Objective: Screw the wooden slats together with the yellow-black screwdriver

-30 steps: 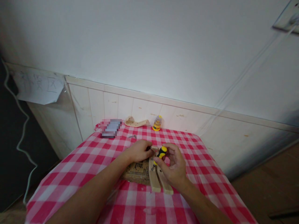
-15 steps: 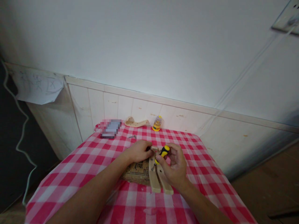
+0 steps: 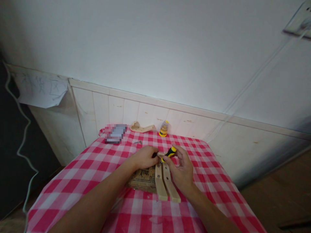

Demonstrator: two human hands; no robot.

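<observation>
My right hand is closed around a small yellow and black screwdriver, its tip pointing down-left at the top of a wooden assembly. The assembly is a flat engraved wooden board with two pale wooden slats lying side by side on it. My left hand presses closed on the far end of the assembly, beside a small wooden block. All of this lies on a red and white checked tablecloth.
At the table's far edge lie a curved wooden piece, a yellow bit holder, a blurred dark object and a couple of loose screws. A white panelled wall stands behind. A cable hangs at left.
My right hand has tilted the screwdriver, its handle swinging up and to the right while the tip stays at the slats. The left hand has held still.
</observation>
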